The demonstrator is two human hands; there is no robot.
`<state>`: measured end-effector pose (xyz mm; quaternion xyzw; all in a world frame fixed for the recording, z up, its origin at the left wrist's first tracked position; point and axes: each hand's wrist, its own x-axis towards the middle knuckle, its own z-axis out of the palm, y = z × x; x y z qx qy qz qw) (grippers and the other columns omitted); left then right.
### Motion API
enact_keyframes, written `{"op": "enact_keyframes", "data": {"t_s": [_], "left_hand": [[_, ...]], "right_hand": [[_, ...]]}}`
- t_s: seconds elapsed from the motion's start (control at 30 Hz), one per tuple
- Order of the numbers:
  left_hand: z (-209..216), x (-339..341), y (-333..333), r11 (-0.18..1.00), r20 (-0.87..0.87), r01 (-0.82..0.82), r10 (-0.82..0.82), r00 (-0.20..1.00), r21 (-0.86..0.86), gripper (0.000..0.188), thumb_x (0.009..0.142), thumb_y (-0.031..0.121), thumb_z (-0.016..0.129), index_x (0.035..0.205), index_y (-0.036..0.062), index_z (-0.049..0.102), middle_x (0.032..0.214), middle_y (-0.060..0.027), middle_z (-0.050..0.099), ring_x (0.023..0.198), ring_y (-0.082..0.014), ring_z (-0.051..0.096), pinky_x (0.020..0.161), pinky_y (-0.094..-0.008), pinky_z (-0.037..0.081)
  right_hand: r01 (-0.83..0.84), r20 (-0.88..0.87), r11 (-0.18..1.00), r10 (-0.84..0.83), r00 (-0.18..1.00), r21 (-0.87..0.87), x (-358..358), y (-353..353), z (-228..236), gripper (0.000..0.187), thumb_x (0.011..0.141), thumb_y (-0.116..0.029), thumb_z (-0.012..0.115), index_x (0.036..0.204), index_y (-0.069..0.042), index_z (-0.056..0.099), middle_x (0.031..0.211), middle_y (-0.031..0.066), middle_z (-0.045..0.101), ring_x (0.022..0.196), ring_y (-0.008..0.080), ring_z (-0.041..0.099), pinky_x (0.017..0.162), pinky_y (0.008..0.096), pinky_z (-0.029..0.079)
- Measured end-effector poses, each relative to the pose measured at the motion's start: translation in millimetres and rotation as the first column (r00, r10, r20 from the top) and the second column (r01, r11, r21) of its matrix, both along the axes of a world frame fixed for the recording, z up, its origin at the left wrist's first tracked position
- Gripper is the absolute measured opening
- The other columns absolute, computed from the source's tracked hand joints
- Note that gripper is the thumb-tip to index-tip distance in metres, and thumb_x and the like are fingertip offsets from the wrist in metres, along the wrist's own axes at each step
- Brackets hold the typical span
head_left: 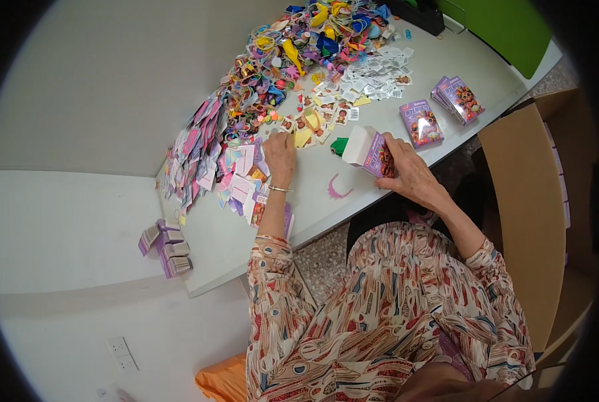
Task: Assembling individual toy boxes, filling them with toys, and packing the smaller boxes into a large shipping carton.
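Note:
My right hand (pixel 412 174) is closed round a small purple printed box (pixel 378 157), tilted, with its white end flap (pixel 358 142) standing out toward the left. Beside that flap lies a small green item (pixel 339 146). My left hand (pixel 280 155) is held over the small printed cards (pixel 305 139), its fingers drawn together; whatever they pinch is hidden. Below and between the hands, a pink toothed, curved piece (pixel 338 188) lies on the white table (pixel 319 211). Next to my left wrist are loose pastel cards (pixel 244 164).
A colourful heap of small toys and bands (pixel 299 50) covers the far table. Small white packets (pixel 376 74) and pink-purple packets (pixel 195 151) flank it. Purple boxes (pixel 421 124) stand at right, purple-edged stacks (pixel 166 249) at left. A cardboard carton (pixel 524 221) adjoins the table's right edge.

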<state>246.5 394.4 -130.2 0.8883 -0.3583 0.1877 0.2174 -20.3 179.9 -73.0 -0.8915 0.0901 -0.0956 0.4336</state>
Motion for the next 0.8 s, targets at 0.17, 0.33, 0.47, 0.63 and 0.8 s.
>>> {"op": "enact_keyframes", "data": {"t_s": [0.17, 0.33, 0.47, 0.63, 0.8], "left_hand": [[18, -10, 5, 0.977, -0.096, -0.096, 0.079, 0.992, -0.190, 0.014, 0.082, 0.016, 0.062, 0.086, 0.0027, 0.067, 0.077, -0.0163, 0.064, 0.071, -0.0338, 0.061, 0.065, -0.0410, 0.047], [22, -29, -3, 0.979, -0.254, -0.160, 0.125, 0.959, -0.123, 0.018, 0.082, 0.020, 0.064, 0.092, 0.0052, 0.068, 0.077, -0.0174, 0.065, 0.068, -0.0321, 0.063, 0.062, -0.0386, 0.048], [16, 9, 43, 0.984, -0.112, -0.173, 0.167, 0.980, -0.051, 0.021, 0.081, 0.024, 0.065, 0.089, 0.0055, 0.068, 0.078, -0.0158, 0.066, 0.072, -0.0344, 0.061, 0.068, -0.0440, 0.046], [10, 45, 105, 0.872, 0.170, -0.404, 0.370, 0.914, 0.276, 0.040, 0.078, 0.039, 0.067, 0.090, 0.0010, 0.066, 0.082, -0.0176, 0.065, 0.077, -0.0371, 0.060, 0.073, -0.0468, 0.046], [7, 93, 157, 0.809, -0.126, -0.564, 0.585, 0.801, 0.168, 0.055, 0.076, 0.050, 0.067, 0.091, -0.0031, 0.063, 0.089, -0.0242, 0.064, 0.089, -0.0423, 0.058, 0.077, -0.0492, 0.048]], "right_hand": [[-0.003, 0.037, 0.999, 0.004, 0.999, -0.044, 2, 2, -5, 0.089, 0.070, -0.019, 0.078, 0.138, 0.002, 0.026, 0.117, 0.0239, 0.049, 0.112, 0.0395, 0.048, 0.096, 0.0427, 0.040], [0.005, -0.076, 0.999, -0.009, 0.997, -0.040, 3, 0, 4, 0.089, 0.068, -0.019, 0.076, 0.138, 0.003, 0.026, 0.120, 0.0250, 0.048, 0.115, 0.0403, 0.046, 0.097, 0.0431, 0.039], [0.004, -0.097, 1.000, -0.007, 0.995, -0.030, 3, 3, 8, 0.088, 0.067, -0.018, 0.075, 0.138, 0.004, 0.027, 0.122, 0.0254, 0.048, 0.117, 0.0401, 0.045, 0.099, 0.0424, 0.039], [0.011, -0.098, 0.998, -0.017, 0.995, -0.065, 4, 2, 2, 0.088, 0.067, -0.017, 0.075, 0.138, 0.005, 0.027, 0.122, 0.0249, 0.048, 0.116, 0.0396, 0.046, 0.098, 0.0428, 0.040], [-0.039, -0.037, 0.991, 0.034, 0.999, -0.128, 7, 12, 10, 0.086, 0.066, -0.015, 0.075, 0.136, 0.005, 0.029, 0.117, 0.0230, 0.049, 0.112, 0.0390, 0.048, 0.095, 0.0431, 0.042]]}}
